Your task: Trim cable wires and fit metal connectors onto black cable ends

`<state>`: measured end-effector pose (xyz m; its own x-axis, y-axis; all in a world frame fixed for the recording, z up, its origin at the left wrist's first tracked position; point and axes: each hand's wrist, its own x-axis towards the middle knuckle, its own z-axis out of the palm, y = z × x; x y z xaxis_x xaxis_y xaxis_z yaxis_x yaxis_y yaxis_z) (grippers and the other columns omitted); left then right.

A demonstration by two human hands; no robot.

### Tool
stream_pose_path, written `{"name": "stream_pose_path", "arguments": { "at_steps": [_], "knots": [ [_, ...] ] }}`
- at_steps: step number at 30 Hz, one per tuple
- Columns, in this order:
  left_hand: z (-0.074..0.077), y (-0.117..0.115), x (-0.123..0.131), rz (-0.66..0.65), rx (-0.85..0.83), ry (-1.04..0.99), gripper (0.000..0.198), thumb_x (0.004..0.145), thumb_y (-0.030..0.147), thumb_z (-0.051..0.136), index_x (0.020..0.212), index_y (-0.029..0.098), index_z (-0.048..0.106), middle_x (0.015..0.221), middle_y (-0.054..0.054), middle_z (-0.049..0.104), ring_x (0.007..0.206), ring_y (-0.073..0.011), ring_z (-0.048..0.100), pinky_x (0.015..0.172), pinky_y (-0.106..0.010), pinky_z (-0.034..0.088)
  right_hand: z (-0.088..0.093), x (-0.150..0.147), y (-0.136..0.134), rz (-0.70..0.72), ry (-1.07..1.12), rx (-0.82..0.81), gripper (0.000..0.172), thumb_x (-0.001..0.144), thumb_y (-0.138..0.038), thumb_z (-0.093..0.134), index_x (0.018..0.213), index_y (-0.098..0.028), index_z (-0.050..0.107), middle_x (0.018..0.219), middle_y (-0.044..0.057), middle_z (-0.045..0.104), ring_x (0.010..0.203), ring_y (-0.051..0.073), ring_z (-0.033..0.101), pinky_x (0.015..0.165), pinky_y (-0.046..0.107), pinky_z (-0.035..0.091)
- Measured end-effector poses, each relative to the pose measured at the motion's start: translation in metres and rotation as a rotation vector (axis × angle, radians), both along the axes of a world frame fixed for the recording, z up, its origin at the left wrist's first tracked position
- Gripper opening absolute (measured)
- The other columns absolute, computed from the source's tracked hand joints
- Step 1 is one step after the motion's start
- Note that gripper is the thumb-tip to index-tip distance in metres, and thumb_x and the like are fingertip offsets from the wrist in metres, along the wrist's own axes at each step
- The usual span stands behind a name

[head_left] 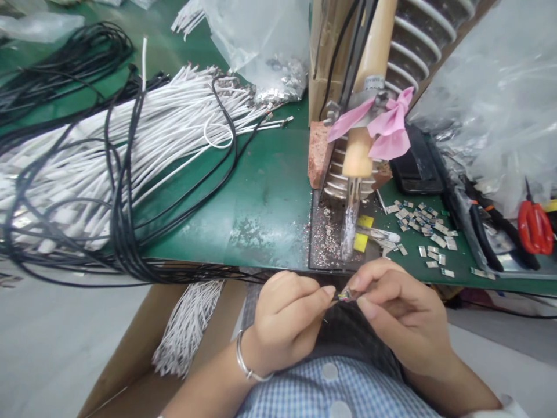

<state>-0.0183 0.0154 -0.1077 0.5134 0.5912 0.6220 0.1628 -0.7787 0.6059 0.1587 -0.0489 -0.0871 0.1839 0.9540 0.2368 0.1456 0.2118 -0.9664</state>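
My left hand (287,316) and my right hand (400,313) meet just below the table's front edge, over my lap. Both pinch a tiny metal connector piece with coloured wire ends (343,295) between thumb and fingertips. A thin dark cable runs from the piece under my left fingers. A silver bangle (244,360) circles my left wrist. A soldering iron (357,168) with a wooden handle rests in a coiled stand right above my hands, its tip pointing down toward them.
A big bundle of white cables (130,145) and black cables (117,232) fills the left of the green mat (261,197). Several small circuit chips (422,223) lie right of the iron. Red-handled scissors (534,226), pliers and plastic bags are at the right. A cardboard box (143,342) holds white cables.
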Motion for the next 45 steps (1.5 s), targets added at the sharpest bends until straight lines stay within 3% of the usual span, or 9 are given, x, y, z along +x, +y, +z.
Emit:
{"name": "stream_pose_path", "arguments": {
  "at_steps": [13, 19, 24, 30, 39, 45],
  "knots": [
    [-0.004, 0.001, -0.001, -0.048, -0.003, -0.011, 0.021, 0.086, 0.003, 0.056, 0.103, 0.014, 0.065, 0.076, -0.004, 0.069, 0.061, -0.0132, 0.059, 0.053, -0.025, 0.046, -0.003, 0.001, -0.005, 0.023, -0.002, 0.018, 0.019, 0.083, -0.003, 0.059, 0.082, -0.023, 0.063, 0.086, 0.002, 0.067, 0.077, 0.014, 0.065, 0.069, 0.028, 0.057],
    [-0.005, -0.001, 0.001, -0.052, -0.035, -0.024, 0.02, 0.087, 0.003, 0.057, 0.102, 0.013, 0.065, 0.076, -0.004, 0.068, 0.062, -0.0134, 0.059, 0.054, -0.025, 0.049, -0.008, 0.0, -0.011, -0.041, 0.059, -0.059, 0.013, 0.093, -0.011, 0.052, 0.093, -0.024, 0.056, 0.078, 0.0, 0.06, 0.065, 0.012, 0.06, 0.056, 0.021, 0.053],
    [-0.002, -0.003, 0.001, -0.129, -0.195, -0.031, 0.019, 0.086, 0.004, 0.059, 0.101, 0.013, 0.066, 0.081, -0.006, 0.07, 0.07, -0.0144, 0.065, 0.059, -0.023, 0.053, -0.013, -0.003, -0.015, 0.035, 0.093, -0.152, 0.018, 0.093, -0.012, 0.056, 0.103, -0.028, 0.056, 0.076, -0.002, 0.06, 0.061, 0.011, 0.059, 0.055, 0.018, 0.052],
    [0.002, -0.005, 0.001, -0.192, -0.42, 0.009, 0.012, 0.088, 0.009, 0.059, 0.094, 0.011, 0.068, 0.074, -0.006, 0.07, 0.065, -0.0129, 0.063, 0.061, -0.022, 0.051, -0.017, -0.003, -0.018, 0.039, 0.094, -0.133, 0.02, 0.091, -0.011, 0.056, 0.103, -0.028, 0.056, 0.078, -0.001, 0.059, 0.061, 0.01, 0.057, 0.055, 0.018, 0.051],
    [0.004, -0.004, 0.003, -0.121, -0.304, -0.019, 0.012, 0.085, 0.003, 0.059, 0.093, 0.01, 0.065, 0.071, -0.005, 0.067, 0.063, -0.0121, 0.06, 0.059, -0.022, 0.047, -0.012, -0.005, -0.013, 0.008, 0.024, -0.097, 0.023, 0.089, -0.008, 0.056, 0.103, -0.026, 0.057, 0.076, -0.002, 0.06, 0.059, 0.009, 0.058, 0.054, 0.017, 0.051],
    [0.007, 0.003, 0.001, -0.096, -0.334, 0.02, 0.011, 0.088, 0.005, 0.059, 0.093, 0.013, 0.065, 0.071, -0.002, 0.066, 0.061, -0.0107, 0.056, 0.057, -0.021, 0.044, -0.01, 0.001, -0.003, -0.086, -0.169, 0.108, 0.019, 0.086, -0.003, 0.054, 0.091, -0.022, 0.055, 0.077, 0.001, 0.058, 0.071, 0.014, 0.059, 0.059, 0.024, 0.051]
  ]
}}
